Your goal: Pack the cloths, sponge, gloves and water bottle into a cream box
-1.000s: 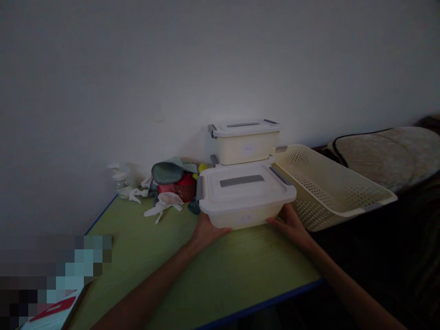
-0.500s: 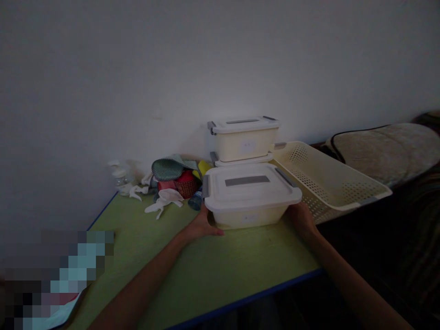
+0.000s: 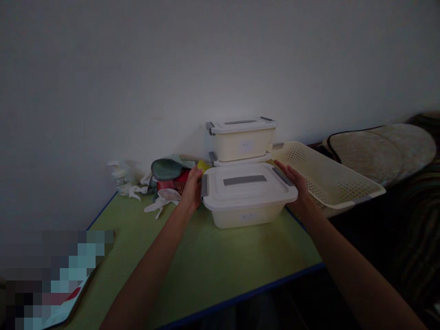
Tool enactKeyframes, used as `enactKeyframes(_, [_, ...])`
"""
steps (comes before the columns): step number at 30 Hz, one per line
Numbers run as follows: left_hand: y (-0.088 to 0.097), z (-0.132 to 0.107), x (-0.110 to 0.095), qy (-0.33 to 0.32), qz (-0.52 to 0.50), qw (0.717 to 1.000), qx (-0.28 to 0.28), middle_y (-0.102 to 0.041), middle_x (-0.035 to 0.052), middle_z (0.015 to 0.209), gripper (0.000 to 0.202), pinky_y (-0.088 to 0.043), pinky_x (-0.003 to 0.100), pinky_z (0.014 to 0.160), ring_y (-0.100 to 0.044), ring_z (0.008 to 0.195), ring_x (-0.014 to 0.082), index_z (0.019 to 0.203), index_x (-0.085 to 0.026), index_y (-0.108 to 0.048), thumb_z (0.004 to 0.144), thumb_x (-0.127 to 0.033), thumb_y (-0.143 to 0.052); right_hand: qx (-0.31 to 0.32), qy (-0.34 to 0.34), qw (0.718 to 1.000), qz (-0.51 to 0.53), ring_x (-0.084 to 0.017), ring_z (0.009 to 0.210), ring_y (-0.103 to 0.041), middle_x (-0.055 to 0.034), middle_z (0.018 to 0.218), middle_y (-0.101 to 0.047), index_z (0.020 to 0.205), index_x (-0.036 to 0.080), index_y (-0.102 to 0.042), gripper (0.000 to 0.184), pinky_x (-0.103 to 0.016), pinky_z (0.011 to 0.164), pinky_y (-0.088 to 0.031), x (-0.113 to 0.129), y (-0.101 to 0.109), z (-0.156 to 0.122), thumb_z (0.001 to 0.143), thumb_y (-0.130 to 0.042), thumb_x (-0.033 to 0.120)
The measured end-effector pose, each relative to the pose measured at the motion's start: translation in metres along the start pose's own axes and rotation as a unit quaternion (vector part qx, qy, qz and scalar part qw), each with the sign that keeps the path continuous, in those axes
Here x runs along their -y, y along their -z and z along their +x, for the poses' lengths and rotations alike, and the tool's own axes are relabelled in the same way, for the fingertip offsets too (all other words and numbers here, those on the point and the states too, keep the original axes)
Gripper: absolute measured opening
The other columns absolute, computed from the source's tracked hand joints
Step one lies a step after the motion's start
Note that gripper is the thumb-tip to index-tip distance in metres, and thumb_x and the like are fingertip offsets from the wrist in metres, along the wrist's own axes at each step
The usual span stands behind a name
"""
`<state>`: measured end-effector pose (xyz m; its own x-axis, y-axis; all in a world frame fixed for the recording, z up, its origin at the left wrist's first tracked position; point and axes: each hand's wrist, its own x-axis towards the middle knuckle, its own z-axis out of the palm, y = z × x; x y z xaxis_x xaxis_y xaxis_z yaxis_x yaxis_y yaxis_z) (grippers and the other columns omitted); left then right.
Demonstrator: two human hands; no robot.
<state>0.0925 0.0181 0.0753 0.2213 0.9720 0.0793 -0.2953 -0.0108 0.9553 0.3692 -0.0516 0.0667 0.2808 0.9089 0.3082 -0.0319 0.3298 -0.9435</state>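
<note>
Lidded storage box (image 3: 245,195) rests on the green table (image 3: 206,266); its end latches (image 3: 204,185) put one hand each side: left hand (image 3: 192,188) cupped, grip unclear, right hand (image 3: 293,182) flat, unclenched.

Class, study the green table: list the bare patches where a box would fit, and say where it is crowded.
Bare: the table front, between the near box and the blue edge, and the left stretch before the cloths. Crowded: the wall side, with cloths, stacked boxes and basket.
</note>
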Motion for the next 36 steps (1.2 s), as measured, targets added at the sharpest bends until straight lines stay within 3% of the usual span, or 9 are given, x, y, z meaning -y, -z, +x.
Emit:
enactKeyframes(5, [-0.008,0.0,-0.001,0.038,-0.01,0.999,-0.015,-0.065,0.0022,0.094,0.063,-0.049,0.026,0.06,-0.063,0.073,0.0176,0.115,-0.023,-0.051,0.056,-0.024,-0.071,0.024,-0.015,1.0,0.012,-0.025,0.095,-0.063,-0.0027,0.115,-0.063,0.112,0.024,-0.056,0.042,-0.044,0.084,-0.05,-0.005,-0.008,0.003,0.072,-0.051,0.038])
enactKeyframes(10, [-0.006,-0.003,-0.004,0.058,-0.01,0.998,-0.006,-0.066,0.0012,0.093,0.067,-0.049,0.024,0.054,-0.061,0.065,0.0152,0.111,-0.024,-0.054,0.048,-0.01,-0.073,0.035,-0.022,0.999,0.008,-0.024,0.086,-0.065,-0.0034,0.111,-0.064,0.112,0.023,-0.053,0.048,-0.043,0.074,-0.053,-0.007,-0.002,0.006,0.065,-0.048,0.029])
enactKeyframes(19, [-0.008,-0.002,-0.006,0.086,-0.032,0.995,-0.024,-0.066,0.0023,0.098,0.073,-0.052,0.027,0.055,-0.063,0.069,0.0176,0.116,-0.024,-0.051,0.048,-0.004,-0.068,0.04,0.007,0.999,0.008,-0.025,0.091,-0.063,-0.0025,0.111,-0.062,0.109,0.025,-0.054,0.043,-0.044,0.076,-0.051,-0.01,-0.002,0.006,0.067,-0.045,0.03])
enactKeyframes(26, [-0.009,-0.003,-0.008,0.089,-0.04,0.995,-0.029,-0.065,0.0019,0.099,0.071,-0.051,0.024,0.053,-0.062,0.068,0.0159,0.113,-0.024,-0.053,0.047,-0.002,-0.066,0.011,0.008,0.999,0.032,-0.023,0.088,-0.063,-0.0003,0.109,-0.063,0.103,0.026,-0.056,0.038,-0.042,0.077,-0.05,-0.018,0.003,0.009,0.066,-0.049,0.027])
enactKeyframes(31, [-0.011,-0.004,-0.009,0.093,-0.043,0.994,-0.034,-0.064,0.0027,0.104,0.074,-0.05,0.025,0.054,-0.062,0.069,0.0164,0.117,-0.025,-0.052,0.048,-0.002,-0.065,-0.004,0.021,0.997,0.076,-0.023,0.101,-0.06,0.0021,0.112,-0.063,0.102,0.028,-0.054,0.036,-0.046,0.091,-0.044,-0.023,0.002,0.01,0.067,-0.051,0.027])
enactKeyframes(36, [-0.013,-0.006,-0.011,0.09,-0.053,0.994,-0.045,-0.064,0.0019,0.096,0.072,-0.05,0.022,0.05,-0.059,0.062,0.0131,0.115,-0.022,-0.053,0.047,0.002,-0.064,-0.007,0.027,0.992,0.12,-0.022,0.112,-0.055,0.0049,0.114,-0.064,0.096,0.03,-0.056,0.032,-0.046,0.103,-0.034,-0.02,-0.004,0.007,0.065,-0.053,0.026])
